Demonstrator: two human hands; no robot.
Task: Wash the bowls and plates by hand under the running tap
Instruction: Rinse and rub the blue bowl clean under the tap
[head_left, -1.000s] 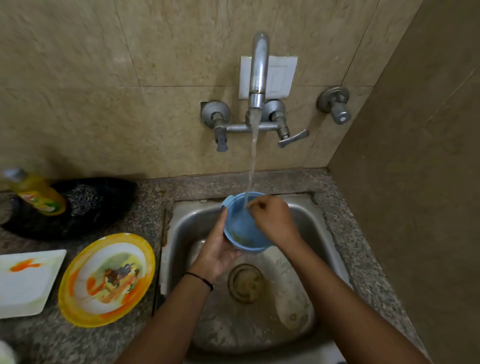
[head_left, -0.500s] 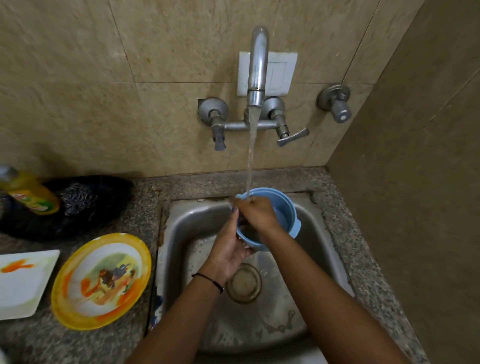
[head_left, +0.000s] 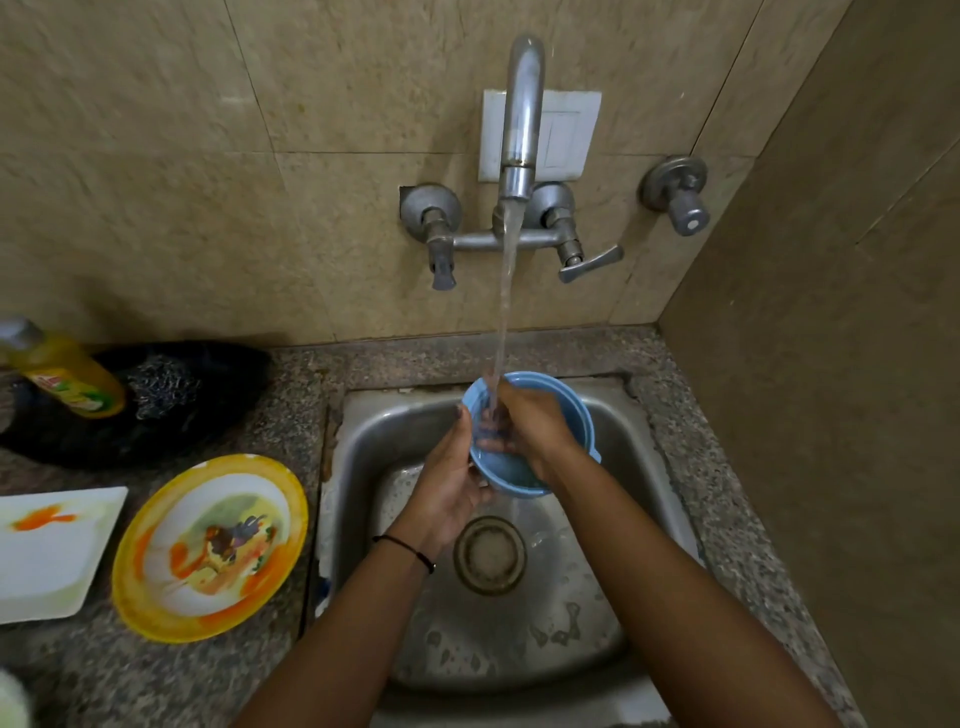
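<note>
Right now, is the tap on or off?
On. A stream of water runs from the tap into the blue bowl held over the sink.

Counter: I see a speckled granite countertop (head_left: 223, 670) across the lower left of the frame, wrapping behind and right of the steel sink (head_left: 613, 561) set into it.
Round plate: yellow-rimmed plate (head_left: 210, 545) lies flat, just left of the sink.
Square plate: white plate (head_left: 49, 553) at the left edge, beside the round one.
Bottle: yellow bottle (head_left: 70, 376), upper left.
Dark item: black tray (head_left: 208, 405) holding a steel scrubber (head_left: 163, 387).
</note>
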